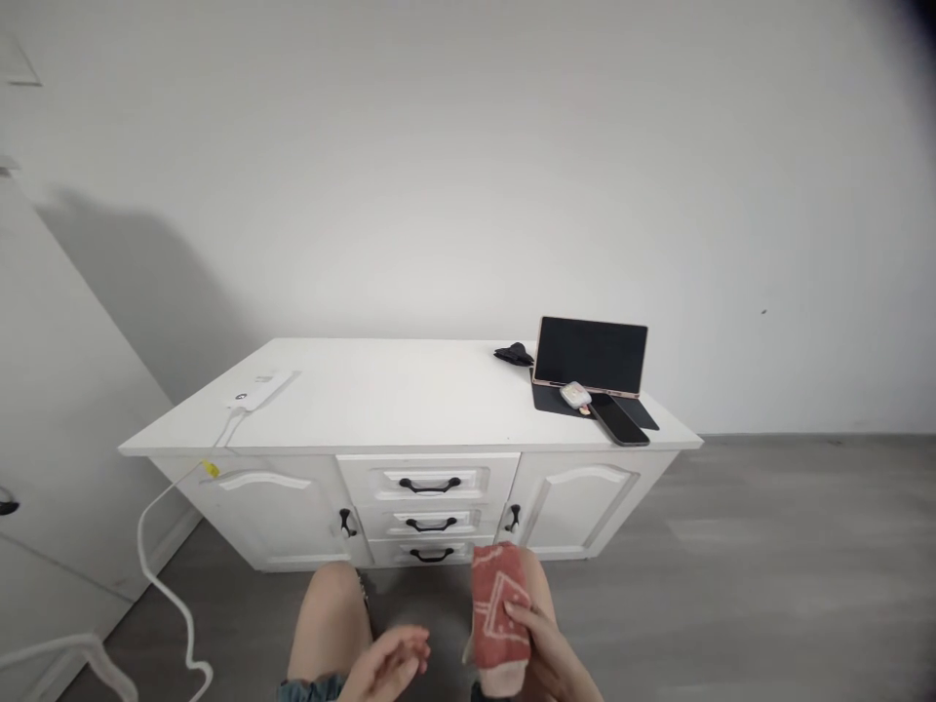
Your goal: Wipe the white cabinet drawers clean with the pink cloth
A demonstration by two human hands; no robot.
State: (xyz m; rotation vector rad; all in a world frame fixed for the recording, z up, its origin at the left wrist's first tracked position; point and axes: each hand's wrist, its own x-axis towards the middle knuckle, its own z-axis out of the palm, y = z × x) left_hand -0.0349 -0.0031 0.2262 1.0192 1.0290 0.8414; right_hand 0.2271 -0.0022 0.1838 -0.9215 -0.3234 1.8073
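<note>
My right hand grips a folded, reddish-pink cloth with pale line patterns and a pale lower end; whether it is a towel or something else I cannot tell. The cloth is held over my right knee, with the thumb lying across its front. To the left, apart from the cloth, my left hand hovers beside my left knee. Its fingers are loosely bent, and nothing shows in them.
Before me stands a white cabinet with drawers and doors. On its top are a tablet, a phone, a small white case, a black item and a power strip. A white cable hangs left.
</note>
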